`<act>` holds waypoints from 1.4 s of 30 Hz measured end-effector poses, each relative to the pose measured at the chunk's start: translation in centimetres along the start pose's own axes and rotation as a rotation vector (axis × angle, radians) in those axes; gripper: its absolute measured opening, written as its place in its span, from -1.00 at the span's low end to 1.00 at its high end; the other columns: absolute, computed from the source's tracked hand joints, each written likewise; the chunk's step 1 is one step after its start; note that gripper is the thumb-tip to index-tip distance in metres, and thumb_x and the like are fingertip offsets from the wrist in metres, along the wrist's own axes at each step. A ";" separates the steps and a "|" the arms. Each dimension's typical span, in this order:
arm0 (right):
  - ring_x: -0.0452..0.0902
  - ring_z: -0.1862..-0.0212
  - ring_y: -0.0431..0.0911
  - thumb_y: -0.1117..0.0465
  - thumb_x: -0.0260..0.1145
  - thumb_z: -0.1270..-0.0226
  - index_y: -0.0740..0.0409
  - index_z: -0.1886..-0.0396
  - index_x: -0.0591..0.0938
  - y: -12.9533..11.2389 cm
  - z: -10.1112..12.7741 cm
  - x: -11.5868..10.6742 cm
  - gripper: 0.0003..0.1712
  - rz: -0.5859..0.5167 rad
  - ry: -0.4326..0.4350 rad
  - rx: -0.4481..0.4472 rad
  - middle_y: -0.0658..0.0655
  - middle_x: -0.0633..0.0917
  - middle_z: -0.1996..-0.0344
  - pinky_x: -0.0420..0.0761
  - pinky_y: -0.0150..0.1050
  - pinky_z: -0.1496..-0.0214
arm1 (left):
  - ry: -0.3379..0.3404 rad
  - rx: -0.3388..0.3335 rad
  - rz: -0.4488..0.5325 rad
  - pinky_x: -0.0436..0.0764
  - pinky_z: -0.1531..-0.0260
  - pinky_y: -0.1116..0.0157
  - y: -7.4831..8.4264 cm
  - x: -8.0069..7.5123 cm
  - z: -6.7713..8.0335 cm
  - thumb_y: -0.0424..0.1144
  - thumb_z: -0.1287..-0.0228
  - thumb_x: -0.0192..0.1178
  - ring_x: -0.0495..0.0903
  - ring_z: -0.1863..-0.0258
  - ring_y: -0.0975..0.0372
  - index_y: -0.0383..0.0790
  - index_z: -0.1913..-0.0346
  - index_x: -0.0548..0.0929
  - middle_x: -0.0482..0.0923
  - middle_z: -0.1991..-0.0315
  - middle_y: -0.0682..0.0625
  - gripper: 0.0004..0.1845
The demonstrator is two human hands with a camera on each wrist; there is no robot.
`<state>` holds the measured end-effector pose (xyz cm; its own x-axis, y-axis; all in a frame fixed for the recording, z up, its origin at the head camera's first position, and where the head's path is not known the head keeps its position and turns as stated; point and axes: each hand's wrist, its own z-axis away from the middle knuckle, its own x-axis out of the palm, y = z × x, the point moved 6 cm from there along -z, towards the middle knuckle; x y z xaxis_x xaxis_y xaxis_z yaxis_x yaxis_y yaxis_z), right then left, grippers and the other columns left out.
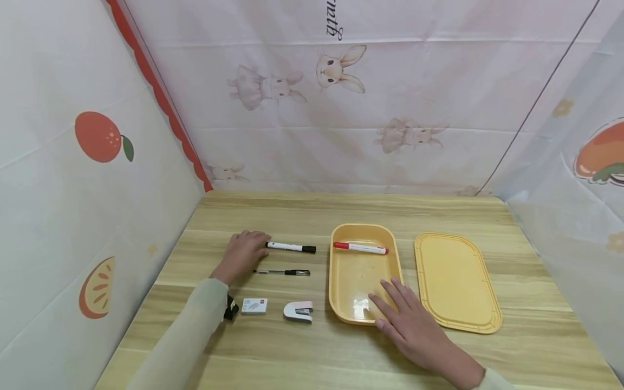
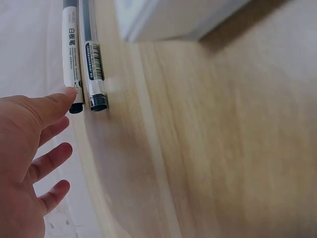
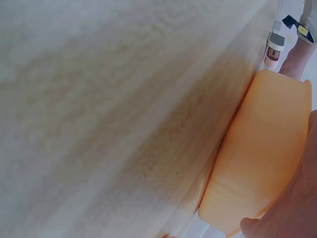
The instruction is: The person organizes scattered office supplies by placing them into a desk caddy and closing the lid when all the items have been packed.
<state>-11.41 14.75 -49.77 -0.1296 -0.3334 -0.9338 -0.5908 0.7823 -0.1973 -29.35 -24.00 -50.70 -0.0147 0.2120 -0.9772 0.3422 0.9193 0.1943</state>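
Observation:
My left hand [image 1: 247, 250] is at the left end of a whiteboard marker [image 1: 292, 247] with a black cap, lying on the table. In the left wrist view the thumb [image 2: 62, 99] laps over the marker's end, the forefinger is behind it, and the other fingers are spread. A clear gel pen [image 1: 283, 272] with a black cap lies parallel, nearer me. My right hand [image 1: 409, 325] rests with spread fingers over the near right corner of a yellow plastic box [image 1: 333, 281], thumb by its front rim. A red-capped marker [image 1: 362, 248] lies inside the box.
A matching yellow lid [image 1: 458, 281] lies flat right of the box. Nearer me are a small white carton [image 1: 254, 306] and a white and pink stapler [image 1: 298, 311]. A black wristband [image 1: 231, 307] circles my left sleeve. Printed cloth walls [image 1: 312, 151] enclose the wooden table.

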 end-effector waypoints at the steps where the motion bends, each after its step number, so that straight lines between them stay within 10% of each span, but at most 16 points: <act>1: 0.07 -0.56 0.21 -0.09 0.09 -0.57 -0.14 -0.50 0.39 0.0 0.0 0.0 -0.43 0.003 0.002 -0.001 0.21 0.29 -0.52 -0.39 -0.23 -0.62 | -0.001 0.003 0.000 0.38 -0.20 -0.11 0.0 0.0 -0.1 -0.06 -0.41 0.27 0.52 -0.17 0.05 -0.01 -0.27 0.62 0.60 -0.25 0.01 -0.59; 18: 0.05 -0.58 0.19 -0.11 0.08 -0.57 -0.18 -0.51 0.37 0.3 0.1 0.2 -0.42 -0.004 -0.001 0.013 0.19 0.28 -0.54 -0.31 -0.17 -0.63 | -0.047 -0.007 0.013 0.36 0.15 0.16 0.1 1.0 -0.7 -0.11 -0.37 0.31 0.46 0.21 0.20 0.02 -0.01 0.76 0.75 0.05 0.09 -0.79; 42: 0.01 -0.59 0.15 -0.12 0.08 -0.58 -0.21 -0.51 0.37 0.6 0.1 0.5 -0.43 -0.004 -0.013 0.024 0.18 0.27 -0.54 -0.19 -0.08 -0.63 | 0.060 -0.076 0.129 0.35 0.15 0.16 0.4 0.0 -0.2 -0.09 -0.36 0.33 0.43 0.29 0.22 0.07 0.07 0.78 0.75 0.11 0.13 -0.84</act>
<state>-11.74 15.07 -50.40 -0.1173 -0.3298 -0.9367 -0.5721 0.7935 -0.2078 -29.39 -23.52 -50.58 -0.0321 0.3474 -0.9372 0.2733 0.9050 0.3261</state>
